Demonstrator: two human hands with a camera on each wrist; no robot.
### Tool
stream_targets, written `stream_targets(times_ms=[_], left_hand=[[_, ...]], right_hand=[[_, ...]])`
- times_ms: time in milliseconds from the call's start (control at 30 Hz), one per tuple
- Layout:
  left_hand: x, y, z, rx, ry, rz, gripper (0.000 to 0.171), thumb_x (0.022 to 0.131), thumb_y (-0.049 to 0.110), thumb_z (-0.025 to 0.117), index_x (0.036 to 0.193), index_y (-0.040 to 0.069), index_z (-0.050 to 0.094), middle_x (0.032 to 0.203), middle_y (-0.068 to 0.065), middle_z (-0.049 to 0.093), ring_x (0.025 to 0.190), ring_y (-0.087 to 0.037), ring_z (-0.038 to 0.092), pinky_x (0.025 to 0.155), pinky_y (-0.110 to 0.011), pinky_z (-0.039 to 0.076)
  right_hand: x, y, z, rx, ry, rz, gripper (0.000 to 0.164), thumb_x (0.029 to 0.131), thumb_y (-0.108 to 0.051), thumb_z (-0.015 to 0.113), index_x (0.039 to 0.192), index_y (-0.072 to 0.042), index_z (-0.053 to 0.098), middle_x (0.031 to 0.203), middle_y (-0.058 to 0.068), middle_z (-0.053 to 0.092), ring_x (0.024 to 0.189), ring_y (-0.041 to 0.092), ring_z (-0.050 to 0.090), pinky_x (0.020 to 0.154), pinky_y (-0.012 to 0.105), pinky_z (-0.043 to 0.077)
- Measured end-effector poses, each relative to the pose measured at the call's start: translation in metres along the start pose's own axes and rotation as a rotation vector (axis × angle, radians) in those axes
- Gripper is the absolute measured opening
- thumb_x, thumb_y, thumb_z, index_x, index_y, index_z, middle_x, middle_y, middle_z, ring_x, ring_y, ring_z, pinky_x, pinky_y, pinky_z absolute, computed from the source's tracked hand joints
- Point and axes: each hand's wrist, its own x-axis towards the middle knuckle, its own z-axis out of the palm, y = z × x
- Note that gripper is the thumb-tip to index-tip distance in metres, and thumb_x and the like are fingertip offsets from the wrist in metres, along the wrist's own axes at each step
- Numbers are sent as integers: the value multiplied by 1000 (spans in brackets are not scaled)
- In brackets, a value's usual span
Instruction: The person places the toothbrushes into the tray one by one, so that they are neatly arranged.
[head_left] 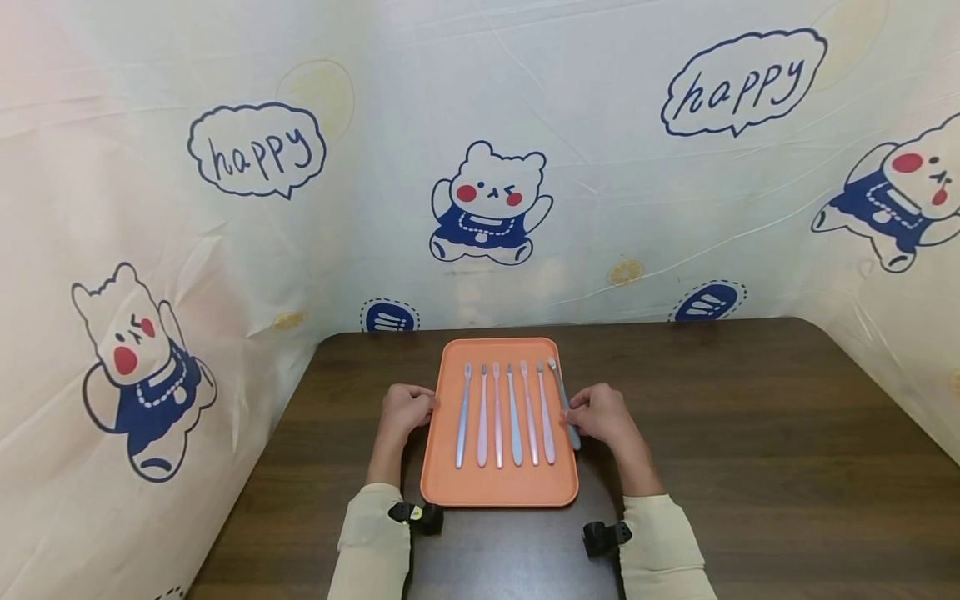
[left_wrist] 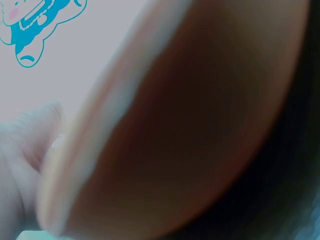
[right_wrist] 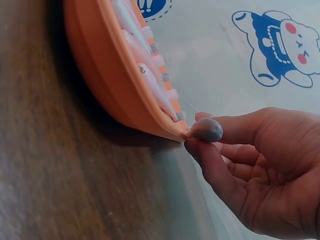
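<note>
An orange tray bears a row of several toothbrushes in pale blue and pink, lying side by side lengthwise with their heads at the far end. At the tray's left rim, my left hand pinches the edge between thumb and fingers. My right hand is at the opposite rim and pinches a grey toothbrush by its handle. That toothbrush slants across the right rim, its head over the tray and its handle end outside. In the right wrist view, the rounded grey handle end pokes out between thumb and forefinger.
The tray stands on a dark wooden table. Behind and around the table hangs a pale printed curtain with cartoon bears. Black wrist cameras sit on both sleeves near the tray's front corners.
</note>
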Motion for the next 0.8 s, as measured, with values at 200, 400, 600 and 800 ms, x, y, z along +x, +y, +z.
stream_targets(times_ms=[200,400,600,800], left_hand=[[1,0,0,0,2,-7,24,88,13,67,105,0,77,112,-19,72,82,-19,69,74,-31,63],[0,-1,-1,-3,7,13,23,87,12,67,103,-1,77,109,-20,73,80,-18,69,71,-30,62],[-1,-1,0,2,3,11,24,87,13,68,105,-1,77,111,-20,72,81,-18,70,73,-31,63],[-2,0,-1,-1,3,17,24,88,14,67,104,-1,78,108,-19,73,81,-20,70,72,-31,62]], right_hand=[[0,-1,1,-13,1,4,22,88,-12,76,101,5,73,93,17,75,67,14,68,61,29,58],[-2,-4,2,-28,5,21,21,87,-12,76,100,4,74,90,15,74,64,12,68,59,26,57],[-3,-7,3,-74,16,35,20,86,-14,77,98,3,74,86,12,72,62,12,65,56,24,53],[-1,-7,7,-115,32,38,19,87,-16,78,95,0,73,79,9,69,62,12,63,54,23,49]])
